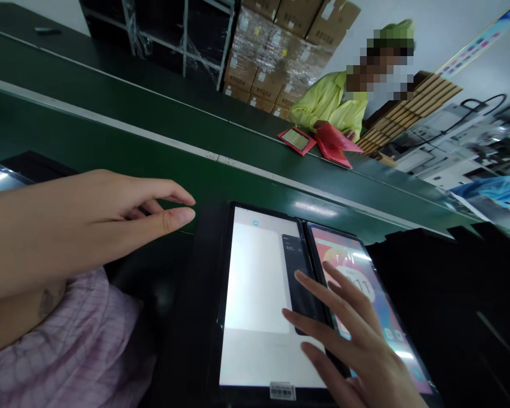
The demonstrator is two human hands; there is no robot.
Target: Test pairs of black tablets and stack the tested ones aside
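Observation:
Two tablets lie side by side in front of me, both with lit screens. The left tablet (255, 277) shows a mostly white screen with a dark panel along its right side and a small barcode sticker (282, 391) at the bottom edge. A colourful screen with a round clock shows on the right tablet (329, 241). My right hand (357, 334) is over the two tablets, fingers spread, fingertips at the left one's screen; whether they touch it I cannot tell. My left hand (123, 209) hovers left of the tablets, holding nothing, thumb and forefinger apart.
Black foam-like holders (459, 294) stand right of the tablets. Another device (2, 177) with a lit screen is at the far left. Across the green bench (153, 133), a person in a yellow top (327, 102) handles red wrapping (334, 141). Wrapped cartons (267, 79) are stacked behind.

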